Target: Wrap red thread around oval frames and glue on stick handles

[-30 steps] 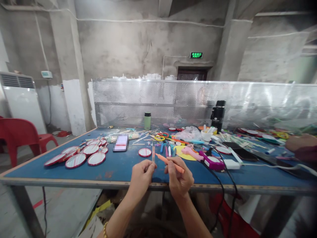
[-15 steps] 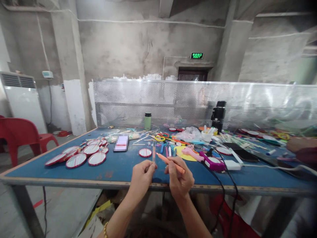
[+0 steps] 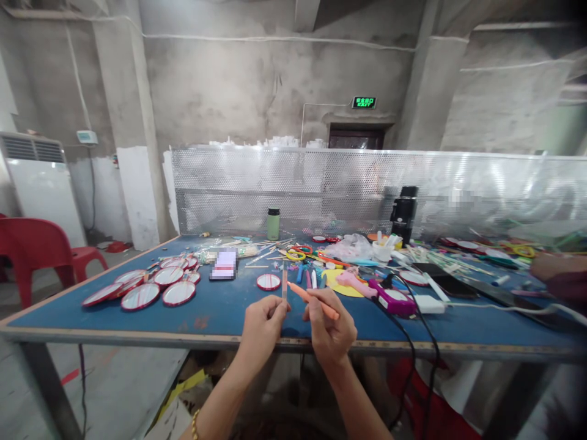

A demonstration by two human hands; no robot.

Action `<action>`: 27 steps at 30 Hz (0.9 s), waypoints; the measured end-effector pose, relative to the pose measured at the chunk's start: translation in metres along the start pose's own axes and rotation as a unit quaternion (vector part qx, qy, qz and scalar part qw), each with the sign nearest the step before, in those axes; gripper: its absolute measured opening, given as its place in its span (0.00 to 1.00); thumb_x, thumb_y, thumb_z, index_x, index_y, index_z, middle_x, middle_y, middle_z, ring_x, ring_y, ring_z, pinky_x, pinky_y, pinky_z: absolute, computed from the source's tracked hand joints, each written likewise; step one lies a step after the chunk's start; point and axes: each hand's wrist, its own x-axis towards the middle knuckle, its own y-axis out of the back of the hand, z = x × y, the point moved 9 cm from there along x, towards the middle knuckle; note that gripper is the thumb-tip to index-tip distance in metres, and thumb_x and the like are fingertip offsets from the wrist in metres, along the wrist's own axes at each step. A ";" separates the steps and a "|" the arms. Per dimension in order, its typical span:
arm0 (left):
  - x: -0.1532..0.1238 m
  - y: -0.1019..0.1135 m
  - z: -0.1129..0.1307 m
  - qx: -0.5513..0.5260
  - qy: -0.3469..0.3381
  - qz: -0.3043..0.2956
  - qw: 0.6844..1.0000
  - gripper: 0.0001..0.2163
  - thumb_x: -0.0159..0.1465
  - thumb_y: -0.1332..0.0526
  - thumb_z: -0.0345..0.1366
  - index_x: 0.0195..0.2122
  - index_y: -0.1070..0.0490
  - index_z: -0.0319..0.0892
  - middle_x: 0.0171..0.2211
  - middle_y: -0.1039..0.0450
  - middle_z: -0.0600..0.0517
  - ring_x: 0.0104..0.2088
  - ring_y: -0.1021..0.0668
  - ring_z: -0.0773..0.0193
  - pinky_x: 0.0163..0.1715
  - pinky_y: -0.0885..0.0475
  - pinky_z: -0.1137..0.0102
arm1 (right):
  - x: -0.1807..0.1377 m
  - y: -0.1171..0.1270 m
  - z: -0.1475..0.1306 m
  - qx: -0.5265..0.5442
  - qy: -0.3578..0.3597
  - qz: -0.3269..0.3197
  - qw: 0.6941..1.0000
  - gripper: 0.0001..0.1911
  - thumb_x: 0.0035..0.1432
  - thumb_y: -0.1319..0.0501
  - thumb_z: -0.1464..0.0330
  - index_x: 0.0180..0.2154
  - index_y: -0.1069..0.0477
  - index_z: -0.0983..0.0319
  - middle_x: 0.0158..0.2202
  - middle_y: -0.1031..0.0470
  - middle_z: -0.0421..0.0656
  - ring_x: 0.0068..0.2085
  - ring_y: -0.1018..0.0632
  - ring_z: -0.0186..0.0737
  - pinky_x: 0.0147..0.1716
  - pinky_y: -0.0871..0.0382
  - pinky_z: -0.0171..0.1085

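My left hand (image 3: 260, 327) is closed around the lower end of a thin flat stick (image 3: 284, 284) that stands upright above the blue table's (image 3: 137, 321) near edge. My right hand (image 3: 331, 330) grips an orange marker (image 3: 316, 300), its tip pointing left and touching the stick just above my left fingers. A small round red-rimmed disc (image 3: 268, 282) lies on the table right behind the stick.
Several red-rimmed discs (image 3: 147, 287) lie at the left. A pink and purple glue gun (image 3: 380, 294) with black cables, markers, scissors (image 3: 298, 252), a green bottle (image 3: 273, 223) and a black bottle (image 3: 403, 212) crowd the middle and right. Another person's hand (image 3: 557, 272) rests at far right. A red chair (image 3: 39, 250) stands left.
The marker in my right hand has shifted slightly left against the stick; both hands otherwise stay in place.
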 end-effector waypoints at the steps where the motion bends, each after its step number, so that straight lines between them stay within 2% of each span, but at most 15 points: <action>1: 0.000 0.000 0.000 0.000 0.001 0.000 1.000 0.13 0.64 0.44 0.41 0.29 0.27 0.39 0.13 0.42 0.61 0.15 0.39 0.71 0.19 0.44 0.75 | 0.000 -0.001 0.000 -0.003 0.002 -0.003 1.000 0.08 0.63 0.43 0.73 0.41 0.26 0.61 0.26 0.28 0.38 0.24 0.27 0.33 0.26 0.32 0.35; 8: -0.002 0.000 0.000 0.000 0.004 -0.002 1.000 0.13 0.65 0.44 0.42 0.30 0.27 0.39 0.13 0.43 0.61 0.15 0.39 0.71 0.19 0.45 0.75 | 0.000 0.003 0.001 -0.002 -0.007 0.018 1.000 0.08 0.64 0.43 0.74 0.41 0.27 0.60 0.26 0.29 0.37 0.22 0.28 0.31 0.25 0.33 0.34; 14: 0.000 0.000 0.001 0.000 0.005 -0.004 1.000 0.13 0.64 0.45 0.41 0.29 0.27 0.39 0.13 0.43 0.62 0.15 0.40 0.71 0.18 0.46 0.75 | 0.000 -0.002 -0.001 -0.018 0.003 -0.011 1.000 0.08 0.63 0.43 0.73 0.41 0.26 0.61 0.28 0.26 0.40 0.27 0.24 0.35 0.29 0.30 0.36; 19: 0.000 -0.001 0.000 -0.005 0.006 -0.004 1.000 0.13 0.64 0.45 0.42 0.29 0.27 0.39 0.13 0.43 0.61 0.15 0.39 0.71 0.18 0.45 0.75 | 0.000 0.003 0.000 -0.020 0.006 0.014 1.000 0.08 0.63 0.43 0.73 0.41 0.26 0.60 0.27 0.26 0.40 0.26 0.25 0.35 0.29 0.29 0.36; 27: -0.001 0.001 0.000 0.001 0.016 -0.001 1.000 0.14 0.63 0.44 0.43 0.29 0.27 0.40 0.13 0.43 0.61 0.15 0.40 0.71 0.17 0.46 0.75 | -0.001 -0.004 -0.002 -0.027 0.001 -0.016 0.999 0.08 0.63 0.43 0.72 0.40 0.25 0.60 0.30 0.24 0.42 0.29 0.22 0.37 0.29 0.27 0.36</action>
